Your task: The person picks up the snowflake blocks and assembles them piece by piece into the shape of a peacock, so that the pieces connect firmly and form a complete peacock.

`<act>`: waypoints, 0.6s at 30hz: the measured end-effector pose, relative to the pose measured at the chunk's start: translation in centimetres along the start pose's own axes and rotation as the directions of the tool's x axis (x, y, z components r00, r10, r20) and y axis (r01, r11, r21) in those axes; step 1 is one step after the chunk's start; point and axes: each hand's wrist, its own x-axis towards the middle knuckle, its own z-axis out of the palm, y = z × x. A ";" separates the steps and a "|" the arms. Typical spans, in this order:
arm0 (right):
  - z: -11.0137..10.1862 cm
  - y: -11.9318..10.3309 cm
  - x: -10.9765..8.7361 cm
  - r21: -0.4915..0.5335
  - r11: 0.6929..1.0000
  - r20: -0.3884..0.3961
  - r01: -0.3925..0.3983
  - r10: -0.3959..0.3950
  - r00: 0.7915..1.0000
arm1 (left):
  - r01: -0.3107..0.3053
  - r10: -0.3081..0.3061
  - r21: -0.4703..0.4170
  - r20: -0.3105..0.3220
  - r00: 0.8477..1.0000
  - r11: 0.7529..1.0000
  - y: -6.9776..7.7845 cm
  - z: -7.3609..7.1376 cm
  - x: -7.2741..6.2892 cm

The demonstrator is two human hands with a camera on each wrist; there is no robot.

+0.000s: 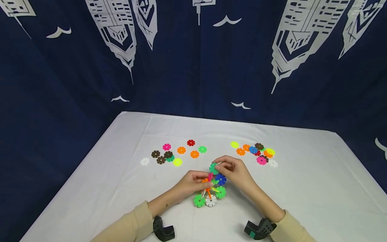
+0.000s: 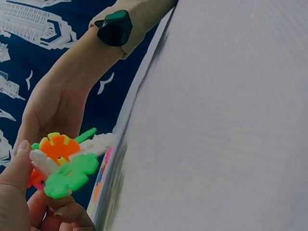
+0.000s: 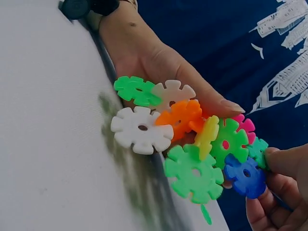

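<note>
My left hand (image 1: pixel 188 185) grips a cluster of slotted plastic snowflake discs (image 3: pixel 193 173) joined edge to edge, in green, white, orange, yellow, pink and blue. The thumb lies over its middle. At the cluster's upper right, my right hand (image 1: pixel 237 170) pinches a teal disc (image 1: pixel 213 168) between thumb and fingers. That disc sits right at the blue disc (image 3: pixel 245 175) in the right wrist view. A white disc (image 1: pixel 211 200) and a green disc (image 1: pixel 199 200) form the cluster's near end. Seen from the left wrist, a green disc (image 2: pixel 72 175) partly hides the parts behind it.
Loose discs lie flat beyond the hands in two groups. The left group includes a red disc (image 1: pixel 190 143) and a white disc (image 1: pixel 145 161); the right group overlaps around a blue disc (image 1: pixel 253 150). A white cloth (image 1: pixel 99 188) covers the table, with a dark blue curtain (image 1: pixel 181 74) behind.
</note>
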 end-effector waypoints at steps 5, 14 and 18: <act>0.3 0.1 -0.4 -0.099 0.994 -0.034 0.048 -0.051 0.998 | -0.033 0.033 0.014 -0.010 0.999 0.999 -0.2 0.0 0.2; 1.3 0.0 -0.8 -0.093 0.978 -0.099 0.186 -0.195 0.976 | -0.072 0.072 0.063 0.006 0.997 0.995 -0.1 -0.2 0.0; 1.8 -0.1 -0.7 -0.074 0.977 -0.104 0.200 -0.207 0.973 | -0.069 0.069 0.086 -0.002 0.998 0.994 -0.1 -0.5 -0.2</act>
